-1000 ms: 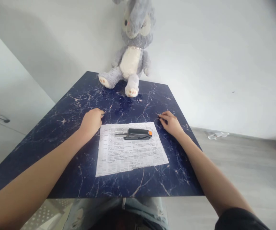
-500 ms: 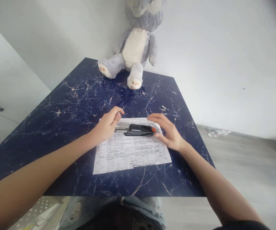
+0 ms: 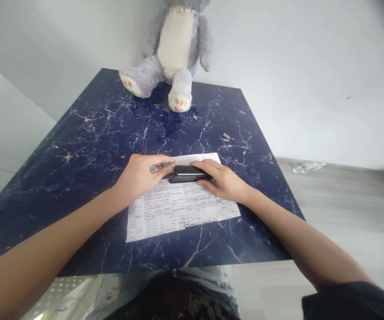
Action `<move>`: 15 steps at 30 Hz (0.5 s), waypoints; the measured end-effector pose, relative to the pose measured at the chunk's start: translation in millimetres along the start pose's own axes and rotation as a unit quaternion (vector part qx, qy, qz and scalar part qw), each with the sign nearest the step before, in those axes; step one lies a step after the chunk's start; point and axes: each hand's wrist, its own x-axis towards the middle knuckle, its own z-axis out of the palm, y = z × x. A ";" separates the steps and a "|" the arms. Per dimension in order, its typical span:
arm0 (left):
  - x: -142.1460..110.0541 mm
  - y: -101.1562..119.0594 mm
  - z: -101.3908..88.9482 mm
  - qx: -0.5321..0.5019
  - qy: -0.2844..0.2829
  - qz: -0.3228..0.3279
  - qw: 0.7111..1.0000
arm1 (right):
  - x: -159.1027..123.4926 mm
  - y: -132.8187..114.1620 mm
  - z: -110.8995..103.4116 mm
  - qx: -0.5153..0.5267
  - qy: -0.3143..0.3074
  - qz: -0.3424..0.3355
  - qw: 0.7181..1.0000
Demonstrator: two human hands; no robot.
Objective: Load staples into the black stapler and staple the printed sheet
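A black stapler (image 3: 187,173) lies across the upper part of a printed sheet of paper (image 3: 178,209) on a dark blue marbled table (image 3: 88,146). My right hand (image 3: 222,180) covers the stapler's right end, fingers curled over it. My left hand (image 3: 140,175) is at the stapler's left end, its fingers pinched on the metal tip there. Both hands rest on the paper.
A grey and white plush rabbit (image 3: 170,49) sits at the table's far edge against the white wall. A small metal bit (image 3: 226,136) lies on the table right of centre. On the grey floor at the right lies a clear plastic item (image 3: 307,167).
Both hands came in from the table beside the paper's top corners onto the stapler, one at each end. The view has tilted down a little.
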 end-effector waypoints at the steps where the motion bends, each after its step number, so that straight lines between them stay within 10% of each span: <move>1: 0.4 -1.7 -0.8 0.000 -0.014 -0.010 1.000 | -0.1 -0.3 -0.4 -0.001 -0.001 0.001 1.000; 15: -0.8 -1.9 4.9 0.034 -0.086 0.027 0.995 | -1.6 -0.3 -3.6 0.005 -0.010 0.011 1.000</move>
